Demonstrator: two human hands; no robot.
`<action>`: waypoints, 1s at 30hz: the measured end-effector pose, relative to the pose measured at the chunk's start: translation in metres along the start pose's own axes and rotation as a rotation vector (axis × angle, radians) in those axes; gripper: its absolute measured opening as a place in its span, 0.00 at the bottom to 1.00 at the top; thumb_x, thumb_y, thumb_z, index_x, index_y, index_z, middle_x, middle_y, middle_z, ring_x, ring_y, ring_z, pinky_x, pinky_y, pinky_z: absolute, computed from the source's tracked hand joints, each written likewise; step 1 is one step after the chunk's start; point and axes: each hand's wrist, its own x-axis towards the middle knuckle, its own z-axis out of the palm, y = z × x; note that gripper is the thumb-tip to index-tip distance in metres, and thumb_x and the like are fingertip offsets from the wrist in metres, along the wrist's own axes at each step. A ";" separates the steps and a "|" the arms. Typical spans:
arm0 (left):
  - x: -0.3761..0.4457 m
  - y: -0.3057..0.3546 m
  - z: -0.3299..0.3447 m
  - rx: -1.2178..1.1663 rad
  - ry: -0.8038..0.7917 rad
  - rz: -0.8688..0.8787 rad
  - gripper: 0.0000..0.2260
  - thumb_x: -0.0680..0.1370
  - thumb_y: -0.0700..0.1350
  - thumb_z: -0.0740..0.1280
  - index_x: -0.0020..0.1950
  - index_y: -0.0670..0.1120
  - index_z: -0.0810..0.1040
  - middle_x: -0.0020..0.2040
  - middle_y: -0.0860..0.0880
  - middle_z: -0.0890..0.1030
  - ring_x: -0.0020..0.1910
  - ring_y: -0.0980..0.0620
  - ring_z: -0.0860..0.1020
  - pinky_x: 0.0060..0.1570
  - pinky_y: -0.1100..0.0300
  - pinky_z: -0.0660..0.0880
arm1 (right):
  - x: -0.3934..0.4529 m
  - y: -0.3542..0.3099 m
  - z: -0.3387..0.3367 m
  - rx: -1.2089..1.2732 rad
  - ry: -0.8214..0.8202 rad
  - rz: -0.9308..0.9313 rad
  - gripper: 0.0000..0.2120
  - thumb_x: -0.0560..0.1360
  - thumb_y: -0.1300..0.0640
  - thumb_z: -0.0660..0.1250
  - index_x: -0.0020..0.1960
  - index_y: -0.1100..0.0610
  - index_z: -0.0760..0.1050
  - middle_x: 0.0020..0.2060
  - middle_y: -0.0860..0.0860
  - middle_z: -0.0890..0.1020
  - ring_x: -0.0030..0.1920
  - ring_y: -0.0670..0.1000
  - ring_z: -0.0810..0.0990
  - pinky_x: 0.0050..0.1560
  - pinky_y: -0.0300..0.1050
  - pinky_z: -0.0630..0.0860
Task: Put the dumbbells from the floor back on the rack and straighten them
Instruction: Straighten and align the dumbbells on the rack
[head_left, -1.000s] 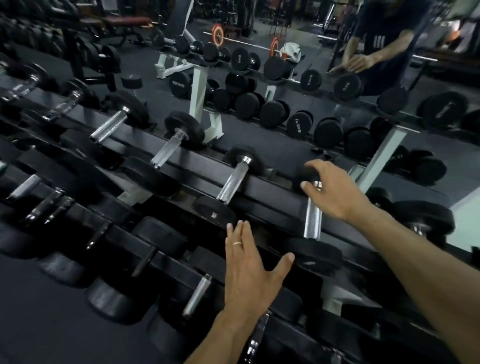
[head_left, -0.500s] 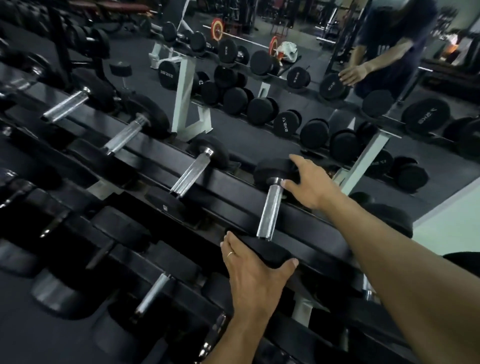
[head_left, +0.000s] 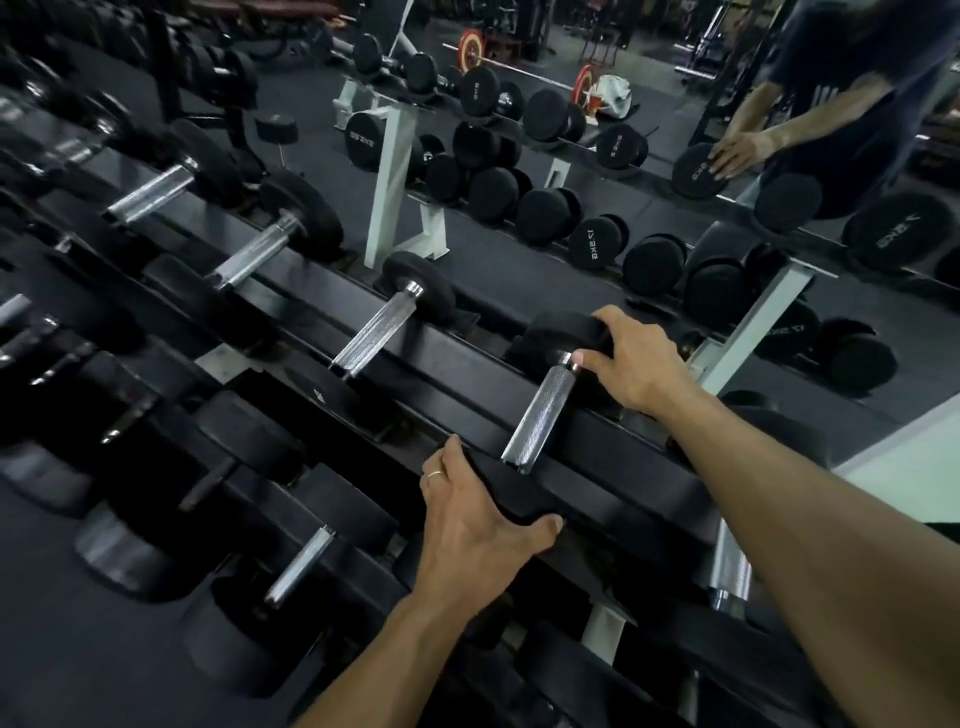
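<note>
On the rack's (head_left: 597, 467) top rail, both hands' grips seemingly clasp one dumbbell's (head_left: 537, 415) two heads.

A knurled, shiny metal handle (head_left: 537, 421) was seen on the dumbbell, with matt black rubbery ends (head_left: 563, 332). The rack rail (head_left: 467, 371) was finished in smooth, dark painted metal.

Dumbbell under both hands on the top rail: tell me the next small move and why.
Probably twist the black-headed, chrome-handled dumbbell slightly so that its handle runs parallel to its neighbour's. The left hand grips the near head and the right hand the far head, and the handle looks more upright than the next one.
</note>
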 end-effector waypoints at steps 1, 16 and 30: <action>0.000 0.000 -0.001 0.007 -0.007 0.000 0.56 0.63 0.59 0.78 0.78 0.50 0.43 0.75 0.54 0.50 0.75 0.51 0.55 0.71 0.56 0.64 | 0.000 0.000 0.000 0.006 0.003 0.006 0.21 0.78 0.48 0.68 0.68 0.52 0.68 0.58 0.58 0.80 0.59 0.63 0.78 0.59 0.54 0.73; 0.003 -0.001 -0.007 0.111 0.002 -0.019 0.59 0.62 0.61 0.78 0.79 0.48 0.43 0.78 0.50 0.52 0.77 0.51 0.54 0.69 0.59 0.59 | 0.002 0.000 0.008 0.026 0.005 0.000 0.22 0.79 0.51 0.65 0.70 0.54 0.66 0.60 0.58 0.79 0.61 0.62 0.76 0.59 0.54 0.73; -0.087 0.048 0.075 0.264 0.139 0.277 0.47 0.72 0.66 0.65 0.79 0.44 0.46 0.80 0.47 0.42 0.76 0.55 0.30 0.75 0.54 0.35 | -0.086 0.108 -0.052 0.085 0.079 0.016 0.29 0.81 0.44 0.61 0.77 0.57 0.62 0.72 0.56 0.70 0.70 0.58 0.71 0.68 0.52 0.69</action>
